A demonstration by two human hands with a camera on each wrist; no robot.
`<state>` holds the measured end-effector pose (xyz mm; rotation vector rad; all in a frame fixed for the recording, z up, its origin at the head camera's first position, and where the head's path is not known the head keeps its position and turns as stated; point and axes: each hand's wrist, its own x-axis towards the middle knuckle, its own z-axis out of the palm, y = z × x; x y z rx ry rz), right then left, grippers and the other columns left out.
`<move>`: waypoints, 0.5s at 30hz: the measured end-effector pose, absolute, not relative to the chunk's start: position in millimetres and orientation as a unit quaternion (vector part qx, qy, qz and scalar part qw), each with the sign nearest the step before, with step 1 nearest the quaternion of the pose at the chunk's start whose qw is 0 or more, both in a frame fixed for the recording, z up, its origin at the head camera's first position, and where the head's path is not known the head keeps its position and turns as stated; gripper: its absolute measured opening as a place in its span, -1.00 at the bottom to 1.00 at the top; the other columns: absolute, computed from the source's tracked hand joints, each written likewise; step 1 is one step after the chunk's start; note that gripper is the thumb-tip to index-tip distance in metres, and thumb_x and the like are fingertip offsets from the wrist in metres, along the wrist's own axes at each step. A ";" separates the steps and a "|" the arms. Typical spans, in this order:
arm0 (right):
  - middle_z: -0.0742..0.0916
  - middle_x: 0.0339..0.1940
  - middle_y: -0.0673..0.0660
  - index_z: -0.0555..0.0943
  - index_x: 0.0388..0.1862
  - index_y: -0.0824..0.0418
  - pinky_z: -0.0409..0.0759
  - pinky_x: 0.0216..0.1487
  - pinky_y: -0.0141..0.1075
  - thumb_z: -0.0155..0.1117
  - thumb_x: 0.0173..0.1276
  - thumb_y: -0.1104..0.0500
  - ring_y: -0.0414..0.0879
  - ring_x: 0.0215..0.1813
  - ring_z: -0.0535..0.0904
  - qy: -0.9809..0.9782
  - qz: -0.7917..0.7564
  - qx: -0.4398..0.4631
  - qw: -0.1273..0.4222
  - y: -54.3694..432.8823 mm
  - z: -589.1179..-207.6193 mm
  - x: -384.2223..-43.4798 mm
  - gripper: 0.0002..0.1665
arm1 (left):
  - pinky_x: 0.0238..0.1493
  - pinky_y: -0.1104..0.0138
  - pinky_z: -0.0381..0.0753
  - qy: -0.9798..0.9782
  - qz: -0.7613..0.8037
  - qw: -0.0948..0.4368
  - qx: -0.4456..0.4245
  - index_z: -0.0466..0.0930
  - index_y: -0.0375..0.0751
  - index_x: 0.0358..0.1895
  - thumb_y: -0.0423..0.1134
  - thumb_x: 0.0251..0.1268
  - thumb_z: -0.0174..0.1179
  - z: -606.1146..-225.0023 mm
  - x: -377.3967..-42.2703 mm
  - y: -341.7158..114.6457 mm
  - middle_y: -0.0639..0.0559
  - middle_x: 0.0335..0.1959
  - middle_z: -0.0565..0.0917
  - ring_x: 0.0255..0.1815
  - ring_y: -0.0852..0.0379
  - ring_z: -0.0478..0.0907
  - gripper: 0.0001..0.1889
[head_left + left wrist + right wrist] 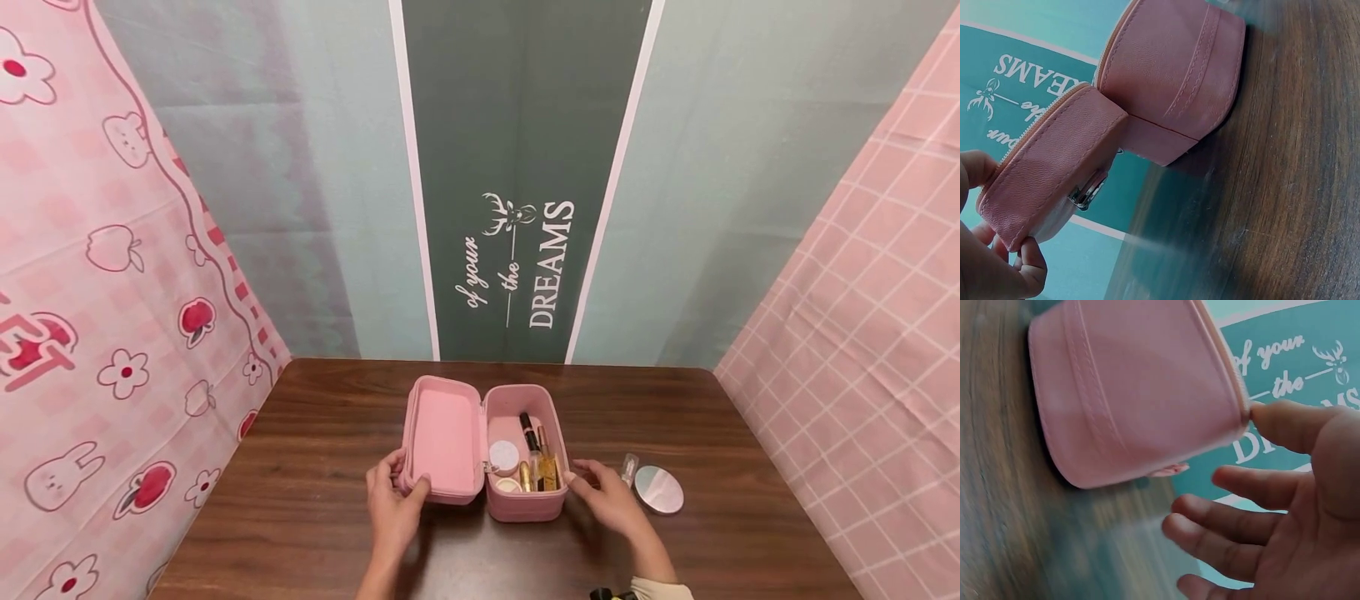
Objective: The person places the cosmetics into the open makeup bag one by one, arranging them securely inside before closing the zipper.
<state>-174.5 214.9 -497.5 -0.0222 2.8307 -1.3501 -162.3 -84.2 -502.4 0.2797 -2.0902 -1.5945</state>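
A pink zippered makeup case [525,507] stands on the table with its lid [447,433] swung out to the left. My left hand [395,508] grips the lid's near left corner, thumb on the rim and fingers beneath, as the left wrist view also shows. At the case's right side, my right hand [606,498] touches the rim with its thumb; in the right wrist view its fingers [1229,544] are spread apart from the wall. Inside lie a white round container [504,457], a gold tube [526,477], a black-capped tube [528,432] and a gold-labelled item [548,473].
Right of my right hand, a round mirror [659,489] lies on the brown wooden table [330,433], beside a small clear object [630,467]. Printed cloth hangs behind the table and along both sides. Something black and yellow [611,594] shows by the right sleeve.
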 end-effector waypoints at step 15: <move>0.57 -0.09 0.49 0.50 0.05 0.42 0.45 -0.20 0.18 0.32 0.17 0.14 0.38 -0.09 0.50 0.976 -0.210 -0.023 -0.049 238.3 -491.9 -161.6 -0.48 | -0.33 0.42 0.37 -0.766 -0.585 0.246 0.103 0.52 -0.35 -0.03 -0.51 -0.21 0.37 -504.3 -162.6 -85.3 -0.10 -0.20 0.38 -0.29 0.09 0.37 -0.50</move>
